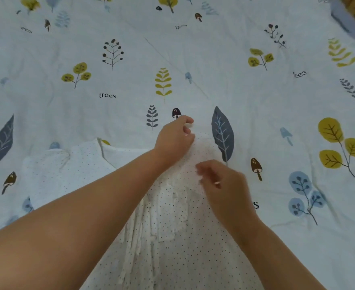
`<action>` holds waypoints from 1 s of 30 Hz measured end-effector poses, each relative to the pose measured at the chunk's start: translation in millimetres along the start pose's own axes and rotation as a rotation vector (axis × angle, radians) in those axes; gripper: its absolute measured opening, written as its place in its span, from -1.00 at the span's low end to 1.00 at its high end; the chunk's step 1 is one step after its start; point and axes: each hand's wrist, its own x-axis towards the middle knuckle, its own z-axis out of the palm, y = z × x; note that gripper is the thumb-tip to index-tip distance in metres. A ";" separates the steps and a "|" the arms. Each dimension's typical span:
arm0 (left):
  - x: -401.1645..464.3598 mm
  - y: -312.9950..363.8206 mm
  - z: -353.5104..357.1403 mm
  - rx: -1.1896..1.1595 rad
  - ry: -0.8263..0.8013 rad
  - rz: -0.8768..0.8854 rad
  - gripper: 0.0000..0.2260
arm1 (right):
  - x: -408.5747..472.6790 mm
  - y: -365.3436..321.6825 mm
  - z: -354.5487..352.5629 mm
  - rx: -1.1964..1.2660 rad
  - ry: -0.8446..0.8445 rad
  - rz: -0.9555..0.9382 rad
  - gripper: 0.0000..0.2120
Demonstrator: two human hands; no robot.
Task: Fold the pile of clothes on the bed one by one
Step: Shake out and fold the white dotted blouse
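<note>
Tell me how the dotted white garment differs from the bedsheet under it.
The dotted garment carries only tiny dark dots; the bedsheet is printed with leaves, mushrooms and the word "trees". The garment is bunched with ruffled strips down its middle; the bedsheet lies spread, lightly creased. The left hand and right hand both pinch the garment, not the bedsheet. Both are pale fabric.

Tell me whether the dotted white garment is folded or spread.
Mostly spread: the dotted white garment lies flat on the bedsheet, its far edge pinched by left hand and right hand.
</note>
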 end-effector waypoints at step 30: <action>-110.2 -137.8 -149.9 0.393 0.449 -0.205 -0.55 | 34.1 -77.1 98.8 -0.504 -0.046 -0.584 -0.63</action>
